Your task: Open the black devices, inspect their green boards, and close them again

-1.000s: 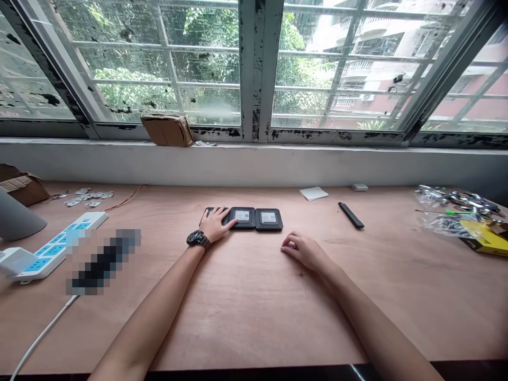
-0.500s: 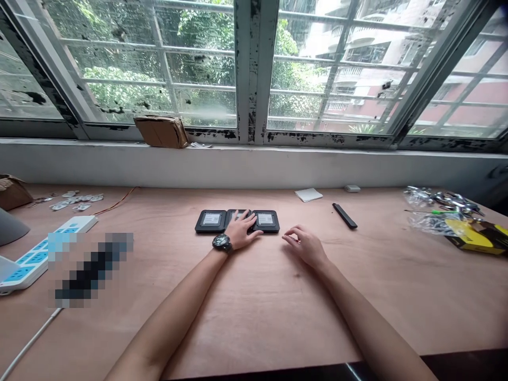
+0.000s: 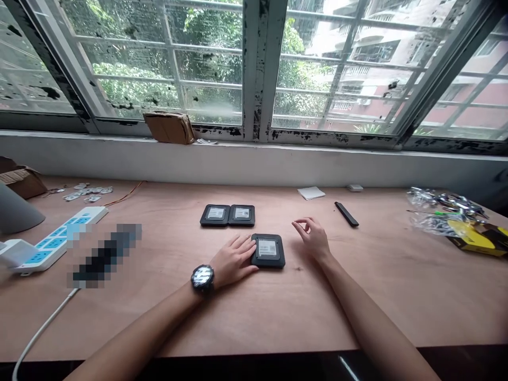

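Peeling steel window frames look out on trees and a pink apartment block, with a plywood table running along beneath them. Near the table's middle, a black rounded-corner case with a white label lies flat on its own, closer to the person. The left hand, wearing a wristwatch, lies open with its fingertips against that case's left edge, resting there rather than closing around it. The right hand hovers open, loosely curled, just beside the case's other side and touching nothing. Two matching black cases sit side by side farther off, touching or almost so; the view does not settle which. Such low, flat cases offer little edge to pinch, so a push from one hand alone could spin the case or slide it into that pair. Off to the left, a blue-socketed power strip and its white cable lie close enough that a wide sweep of the forearm could snag the cable, while a blurred patch hides whatever lies beside the strip
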The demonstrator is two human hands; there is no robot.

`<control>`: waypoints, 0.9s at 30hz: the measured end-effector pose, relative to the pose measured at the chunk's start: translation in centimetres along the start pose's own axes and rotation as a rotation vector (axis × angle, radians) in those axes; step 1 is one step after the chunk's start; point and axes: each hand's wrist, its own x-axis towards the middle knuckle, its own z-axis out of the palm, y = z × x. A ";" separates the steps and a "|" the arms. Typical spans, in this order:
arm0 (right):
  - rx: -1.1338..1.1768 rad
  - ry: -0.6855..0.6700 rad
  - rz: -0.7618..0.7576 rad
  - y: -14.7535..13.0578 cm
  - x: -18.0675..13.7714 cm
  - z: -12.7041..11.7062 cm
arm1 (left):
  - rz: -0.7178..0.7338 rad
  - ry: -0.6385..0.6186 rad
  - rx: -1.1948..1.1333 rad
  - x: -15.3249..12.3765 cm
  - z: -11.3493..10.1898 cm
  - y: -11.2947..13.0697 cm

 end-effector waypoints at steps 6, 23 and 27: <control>0.005 -0.087 -0.016 -0.4 -0.2 0.8 | -0.055 0.025 -0.034 -4.4 -1.4 1.7; 0.068 -0.092 -0.099 -2.9 -0.6 0.3 | -0.244 0.061 0.064 -5.9 -2.8 -3.6; 0.110 -0.078 -0.108 -3.9 -0.8 0.3 | -0.309 0.028 -0.053 -5.5 -2.8 -2.8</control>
